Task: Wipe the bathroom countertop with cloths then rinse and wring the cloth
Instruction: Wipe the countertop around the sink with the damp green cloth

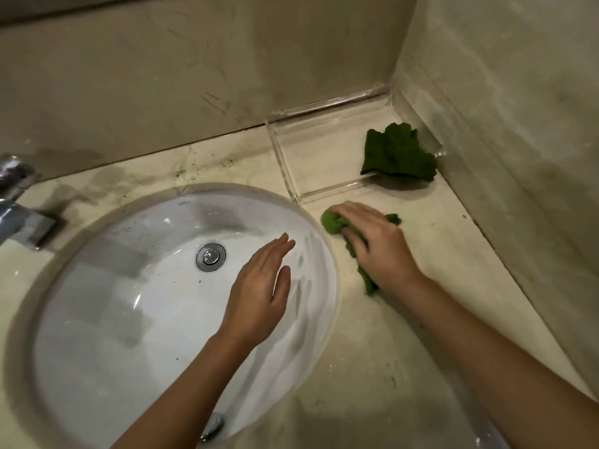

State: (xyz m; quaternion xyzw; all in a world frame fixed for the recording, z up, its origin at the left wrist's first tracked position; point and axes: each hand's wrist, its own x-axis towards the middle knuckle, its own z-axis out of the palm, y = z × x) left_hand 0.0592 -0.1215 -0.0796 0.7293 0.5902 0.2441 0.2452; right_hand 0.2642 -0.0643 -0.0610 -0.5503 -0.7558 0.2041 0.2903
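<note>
**Item 1 – task thing.** Green cloth, bunched, lies on the countertop just beside the right rim of the sink basin. The right hand is on top of it, fingers curled over the wad and pressing it to the surface. Cloth ends show at the fingertips and by the wrist.

**Item 2 – step in hand (judgement).** Wiping, counter section right of basin. Rinse and wring not yet done.
- Recommend flattening the wad so more cloth meets the stone.
- Use overlapping strokes from wall side toward basin edge, w/ steady palm pressure.
- Dark specks and grime marks visible nr. front edge and behind basin. These need passes too.

**Item 3 – other hand.** Left hand is spread, fingers straight and close together. It hovers over the basin's right half and holds nothing.

**Item 4 – containers.**
- Basin: no standing water seen, scattered dark specks on the bowl. Drain at centre, plug position cannot be told.
- Clear tray in back corner, against both walls. Floor mostly bare. A second, darker cloth lies crumpled across its near-right corner, partly over the rim.

**Item 5 – misc.** Faucet at left, no flow visible.
</note>
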